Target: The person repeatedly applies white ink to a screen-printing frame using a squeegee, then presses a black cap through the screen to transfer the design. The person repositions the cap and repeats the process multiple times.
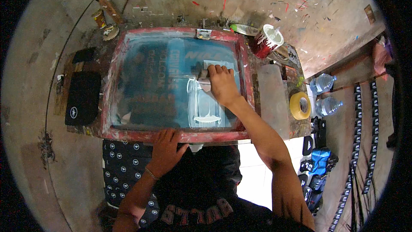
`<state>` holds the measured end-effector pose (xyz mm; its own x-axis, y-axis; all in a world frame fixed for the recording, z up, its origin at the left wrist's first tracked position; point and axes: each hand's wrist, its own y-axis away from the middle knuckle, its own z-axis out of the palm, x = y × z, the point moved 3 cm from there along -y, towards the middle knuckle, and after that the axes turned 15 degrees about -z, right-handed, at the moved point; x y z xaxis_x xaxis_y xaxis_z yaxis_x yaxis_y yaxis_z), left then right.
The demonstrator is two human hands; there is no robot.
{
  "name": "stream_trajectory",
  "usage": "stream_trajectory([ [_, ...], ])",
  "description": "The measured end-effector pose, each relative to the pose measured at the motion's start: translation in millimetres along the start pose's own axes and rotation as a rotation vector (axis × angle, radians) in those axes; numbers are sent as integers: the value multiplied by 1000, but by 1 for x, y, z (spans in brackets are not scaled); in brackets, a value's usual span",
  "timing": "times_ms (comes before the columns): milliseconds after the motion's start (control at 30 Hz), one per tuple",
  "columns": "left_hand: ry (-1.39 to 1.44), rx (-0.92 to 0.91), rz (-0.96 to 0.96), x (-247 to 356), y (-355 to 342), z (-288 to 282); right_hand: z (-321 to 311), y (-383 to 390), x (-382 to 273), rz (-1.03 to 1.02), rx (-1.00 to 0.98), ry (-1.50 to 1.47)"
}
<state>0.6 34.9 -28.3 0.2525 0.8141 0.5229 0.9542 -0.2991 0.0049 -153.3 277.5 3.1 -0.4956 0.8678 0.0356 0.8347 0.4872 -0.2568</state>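
Observation:
A screen-printing frame (171, 136) with red, paint-smeared wooden sides lies on the bench, its blue-green mesh (141, 73) stretched across it. My right hand (223, 85) is closed around a small squeegee (203, 75), which is partly hidden by my fingers and rests on the right part of the mesh. White ink (207, 119) lies nearer to me, streaked up toward the squeegee and pooled in a thick band at the near end. My left hand (166, 150) rests on the near side of the frame, fingers stretched over the wood and thumb apart. A metal hinge clamp (204, 34) sits at the frame's far side.
Right of the frame stand an open red paint can (268, 41) dripping white, a pale flat board (273, 94) and a yellow tape roll (300, 105). Black printed pieces (83, 99) lie at left. Water bottles (328, 106) and hanging printed straps (355, 133) are farther right.

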Motion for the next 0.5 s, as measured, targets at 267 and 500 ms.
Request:
stream_trajectory([
  [267,12,-33,-35,3,-2,0,6,-13,8,-13,-77,-35],
  [500,6,14,1,6,-2,-3,-9,-1,4,-30,-176,-112],
])
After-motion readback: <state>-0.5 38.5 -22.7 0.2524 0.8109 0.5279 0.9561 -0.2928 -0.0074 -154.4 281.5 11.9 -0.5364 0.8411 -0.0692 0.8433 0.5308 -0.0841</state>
